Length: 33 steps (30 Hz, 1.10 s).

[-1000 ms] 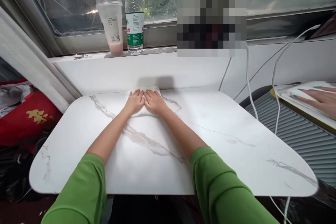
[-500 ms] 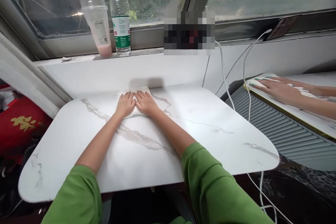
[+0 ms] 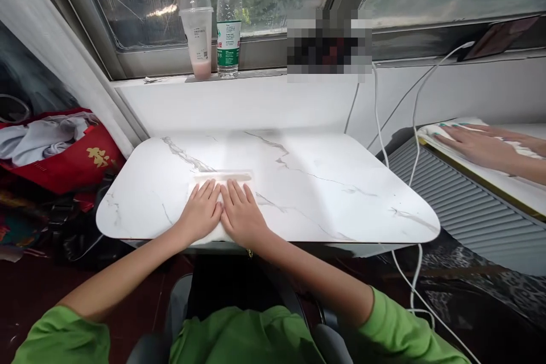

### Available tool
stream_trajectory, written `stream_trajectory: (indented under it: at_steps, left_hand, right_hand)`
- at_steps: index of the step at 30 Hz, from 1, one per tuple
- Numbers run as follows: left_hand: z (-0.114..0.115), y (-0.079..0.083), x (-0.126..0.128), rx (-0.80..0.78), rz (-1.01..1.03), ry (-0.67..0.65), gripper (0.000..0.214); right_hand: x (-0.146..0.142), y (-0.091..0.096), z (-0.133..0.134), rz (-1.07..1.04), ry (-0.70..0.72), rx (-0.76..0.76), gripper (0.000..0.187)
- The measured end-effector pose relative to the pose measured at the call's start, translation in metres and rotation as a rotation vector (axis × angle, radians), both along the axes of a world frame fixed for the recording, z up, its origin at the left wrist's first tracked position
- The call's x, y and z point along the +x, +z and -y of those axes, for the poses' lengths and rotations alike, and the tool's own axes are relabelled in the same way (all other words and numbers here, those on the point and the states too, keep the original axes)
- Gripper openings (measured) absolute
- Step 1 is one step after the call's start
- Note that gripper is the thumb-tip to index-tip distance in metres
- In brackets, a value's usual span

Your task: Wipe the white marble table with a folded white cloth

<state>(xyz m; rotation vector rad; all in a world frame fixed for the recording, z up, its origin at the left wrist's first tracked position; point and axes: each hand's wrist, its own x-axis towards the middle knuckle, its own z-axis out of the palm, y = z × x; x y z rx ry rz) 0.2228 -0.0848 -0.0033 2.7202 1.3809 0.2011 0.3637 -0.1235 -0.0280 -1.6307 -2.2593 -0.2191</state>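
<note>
My left hand (image 3: 200, 210) lies flat with its fingers stretched forward on a white cloth (image 3: 222, 176). Beside it, thumbs meeting, my right hand (image 3: 243, 213) presses flat on the same cloth. The cloth is spread on a white marble-patterned tabletop (image 3: 315, 193), near its front edge. Both palms cover most of the cloth; a strip of it shows beyond my fingertips.
On the windowsill stand a plastic cup (image 3: 198, 40) with pink drink and a water bottle (image 3: 229, 28). White cables (image 3: 416, 125) hang at the right. Another person's hands (image 3: 473, 148) rest on a cloth there. A red bag (image 3: 81, 153) with clothes sits at left.
Both my hands have drawn the cloth from the tabletop's back edge toward its front edge, nearer my body. The view has shifted, showing more of the red bag.
</note>
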Motion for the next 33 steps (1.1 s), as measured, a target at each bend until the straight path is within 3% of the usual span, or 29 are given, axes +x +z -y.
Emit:
stream_trajectory:
  at_steps: [2, 5, 10, 14, 20, 27, 33]
  left_hand:
    - [0.006, 0.001, -0.009, -0.017, -0.003, 0.029, 0.052]
    - [-0.011, -0.001, -0.023, -0.005, -0.001, 0.075, 0.052]
    - [-0.087, -0.005, -0.044, 0.040, 0.058, 0.120, 0.049]
    - [-0.157, -0.004, -0.044, 0.028, 0.142, 0.175, 0.047]
    - [-0.226, -0.005, -0.033, 0.009, 0.207, 0.188, 0.046]
    - [-0.273, -0.012, -0.032, 0.058, 0.228, 0.139, 0.046]
    - [-0.278, -0.014, -0.034, 0.062, 0.152, 0.099, 0.047]
  right_hand:
    - [-0.012, 0.001, 0.004, -0.011, 0.015, -0.010, 0.055]
    - [-0.030, 0.002, -0.013, -0.037, 0.019, -0.048, 0.057]
    - [-0.050, 0.001, -0.094, -0.095, 0.019, -0.063, 0.056]
    - [-0.050, 0.001, -0.166, -0.125, 0.015, -0.105, 0.055]
    - [-0.044, 0.000, -0.232, -0.158, -0.030, -0.116, 0.053]
    - [-0.043, -0.002, -0.275, -0.133, -0.046, -0.071, 0.046]
    - [-0.044, -0.001, -0.275, -0.099, -0.070, -0.116, 0.050]
